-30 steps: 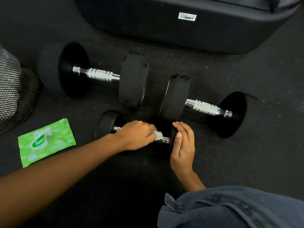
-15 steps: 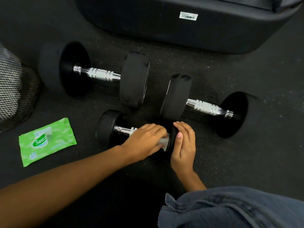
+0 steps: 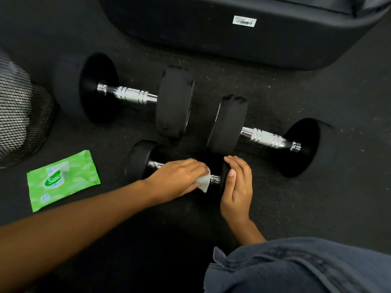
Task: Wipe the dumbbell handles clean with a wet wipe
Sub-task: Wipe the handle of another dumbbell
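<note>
A small black dumbbell [image 3: 137, 160] lies on the dark floor nearest me. My left hand [image 3: 177, 178] wraps a white wet wipe [image 3: 203, 182] round its chrome handle, of which only the two ends show. My right hand [image 3: 238, 185] rests with straight fingers against the dumbbell's right weight, steadying it. Two bigger dumbbells lie behind: one at the left [image 3: 131, 96] and one at the right [image 3: 264, 137], both with bare chrome handles.
A green wet wipe pack [image 3: 61, 180] lies on the floor at the left. A black mesh bin [image 3: 19, 119] stands at the far left edge. A large black padded base [image 3: 243, 39] with a barcode label spans the back. My denim-clad knee [image 3: 306, 269] fills the lower right.
My left hand slid the wipe right along the handle to the right weight, then back left a little, so the handle's right end shows again. My right hand stayed put.
</note>
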The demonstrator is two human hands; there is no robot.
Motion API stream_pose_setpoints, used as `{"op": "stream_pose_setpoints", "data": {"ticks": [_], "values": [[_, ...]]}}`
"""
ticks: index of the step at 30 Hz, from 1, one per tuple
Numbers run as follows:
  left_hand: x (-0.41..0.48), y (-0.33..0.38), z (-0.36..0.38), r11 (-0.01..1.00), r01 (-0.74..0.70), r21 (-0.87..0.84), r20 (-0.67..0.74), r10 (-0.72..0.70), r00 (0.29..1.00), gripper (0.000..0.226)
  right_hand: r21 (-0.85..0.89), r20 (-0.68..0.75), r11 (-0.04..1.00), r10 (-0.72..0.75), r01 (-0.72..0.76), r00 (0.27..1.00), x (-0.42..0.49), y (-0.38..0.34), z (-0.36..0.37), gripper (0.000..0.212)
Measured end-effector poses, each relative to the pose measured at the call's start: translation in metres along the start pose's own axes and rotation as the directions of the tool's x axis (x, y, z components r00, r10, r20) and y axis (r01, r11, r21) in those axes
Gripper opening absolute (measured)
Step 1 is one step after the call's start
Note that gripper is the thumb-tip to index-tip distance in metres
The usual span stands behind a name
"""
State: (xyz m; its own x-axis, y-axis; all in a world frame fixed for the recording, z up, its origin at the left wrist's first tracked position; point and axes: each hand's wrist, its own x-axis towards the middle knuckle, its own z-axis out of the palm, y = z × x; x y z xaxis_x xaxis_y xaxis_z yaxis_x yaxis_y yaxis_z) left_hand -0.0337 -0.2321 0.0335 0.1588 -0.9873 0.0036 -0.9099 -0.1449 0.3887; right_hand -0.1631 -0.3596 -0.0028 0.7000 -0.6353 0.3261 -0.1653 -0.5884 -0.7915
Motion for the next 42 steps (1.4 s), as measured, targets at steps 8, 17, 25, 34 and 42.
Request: {"op": "stream_pose_setpoints", "data": {"ticks": [8,17,25,34,42], "values": [[0.007,-0.020,-0.015,0.966,0.211,-0.153,0.286,-0.161,0.945,0.040,-0.004,-0.001,1.000,-0.005,0.005,1.000,0.001,0.000,0.001,0.040],[0.021,-0.001,-0.006,0.977,0.154,-0.150,0.243,-0.115,0.963,0.040,-0.008,0.007,1.000,-0.004,0.004,1.000,0.000,0.000,-0.001,0.042],[0.023,-0.013,-0.012,0.942,0.282,-0.184,0.327,-0.212,0.921,0.043,-0.014,0.006,1.000,0.013,-0.013,1.000,0.000,0.000,0.000,0.046],[0.023,-0.011,-0.022,0.907,0.264,-0.328,0.313,-0.160,0.936,0.038,-0.008,-0.008,1.000,-0.007,0.007,1.000,0.000,-0.001,0.001,0.041],[0.036,0.009,-0.008,0.893,0.386,-0.231,0.328,-0.302,0.895,0.031,-0.009,-0.006,1.000,-0.007,0.007,1.000,0.000,0.000,0.000,0.042]]}}
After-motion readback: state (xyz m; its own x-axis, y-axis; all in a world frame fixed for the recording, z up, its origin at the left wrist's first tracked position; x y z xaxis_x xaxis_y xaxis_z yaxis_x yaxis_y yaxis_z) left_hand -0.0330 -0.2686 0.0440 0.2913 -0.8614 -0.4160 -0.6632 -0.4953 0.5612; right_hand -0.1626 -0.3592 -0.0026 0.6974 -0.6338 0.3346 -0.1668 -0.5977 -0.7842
